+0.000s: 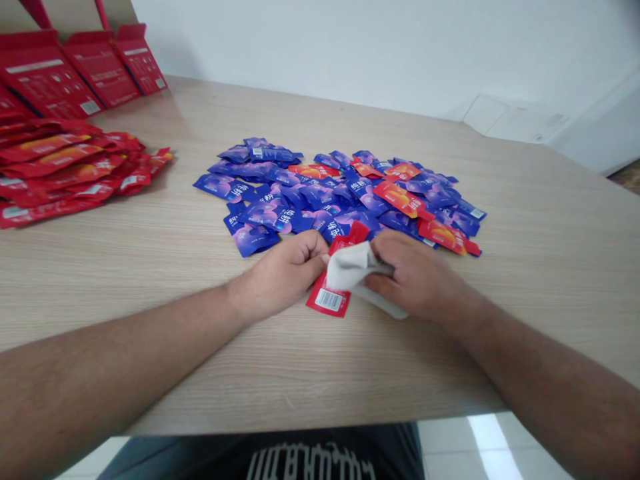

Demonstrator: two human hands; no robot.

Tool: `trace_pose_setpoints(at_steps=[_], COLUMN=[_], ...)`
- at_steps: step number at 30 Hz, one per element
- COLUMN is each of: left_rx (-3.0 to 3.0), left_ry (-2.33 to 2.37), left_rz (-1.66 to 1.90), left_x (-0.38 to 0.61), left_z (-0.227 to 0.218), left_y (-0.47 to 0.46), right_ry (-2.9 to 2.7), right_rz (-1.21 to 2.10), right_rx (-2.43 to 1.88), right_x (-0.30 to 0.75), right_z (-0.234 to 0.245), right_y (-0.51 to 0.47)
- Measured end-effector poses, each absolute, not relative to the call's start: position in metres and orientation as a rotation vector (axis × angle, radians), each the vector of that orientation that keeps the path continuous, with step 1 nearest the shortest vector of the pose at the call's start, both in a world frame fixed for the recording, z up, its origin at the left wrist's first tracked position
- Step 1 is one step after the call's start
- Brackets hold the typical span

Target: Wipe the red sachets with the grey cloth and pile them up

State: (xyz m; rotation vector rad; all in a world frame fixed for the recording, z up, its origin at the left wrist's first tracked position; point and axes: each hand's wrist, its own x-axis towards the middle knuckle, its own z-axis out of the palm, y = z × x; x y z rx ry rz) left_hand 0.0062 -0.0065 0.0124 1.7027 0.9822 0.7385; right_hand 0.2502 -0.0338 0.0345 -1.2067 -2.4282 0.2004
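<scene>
My left hand (295, 270) is closed at the left edge of a red sachet (327, 300), which lies on the table with its white barcode label facing up. My right hand (420, 277) grips a folded white cloth (347, 267), slightly blurred, over the middle of that sachet. The cloth hides part of the sachet; whether it is paper or fabric I cannot tell. Just beyond both hands spreads a heap of blue-purple sachets (270, 210), with several orange-red sachets (397, 198) lying among them.
At the left lies a stack of red sachets (75, 167). Behind it stand red cardboard boxes (100, 70) with raised flaps. The wooden table (540, 287) meets a white wall (325, 53) at the back. Its front edge runs just above my lap.
</scene>
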Motion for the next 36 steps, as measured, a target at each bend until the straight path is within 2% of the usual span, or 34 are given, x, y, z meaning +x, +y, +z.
trace_pose_setpoints(at_steps=[3, 9, 16, 21, 27, 33, 36], left_rx=[1.714, 1.737, 1.724, 1.731, 1.711, 1.719, 1.720], left_ry=[0.982, 0.989, 1.009, 0.994, 1.007, 0.992, 0.994], left_rz=[0.736, 0.717, 0.723, 0.722, 0.724, 0.709, 0.722], left_x=[0.006, 0.006, 0.006, 0.006, 0.006, 0.005, 0.006], left_z=[0.011, 0.011, 0.011, 0.010, 0.011, 0.010, 0.011], left_y=[-0.006, -0.006, -0.005, -0.006, -0.006, -0.006, -0.006], right_ry=[-2.252, -2.619, -2.302, -2.615, -2.294, -2.612, -2.500], right_rz=[0.083, 0.334, 0.129, 0.348, 0.085, 0.341, 0.241], right_rx=[-1.339, -1.036, -1.321, -1.027, -1.330, -1.024, -1.138], right_x=[0.254, 0.247, 0.253, 0.245, 0.254, 0.245, 0.248], right_z=[0.033, 0.033, 0.034, 0.032, 0.032, 0.033, 0.033], right_y=[-0.027, -0.036, -0.029, -0.039, -0.029, -0.040, -0.036])
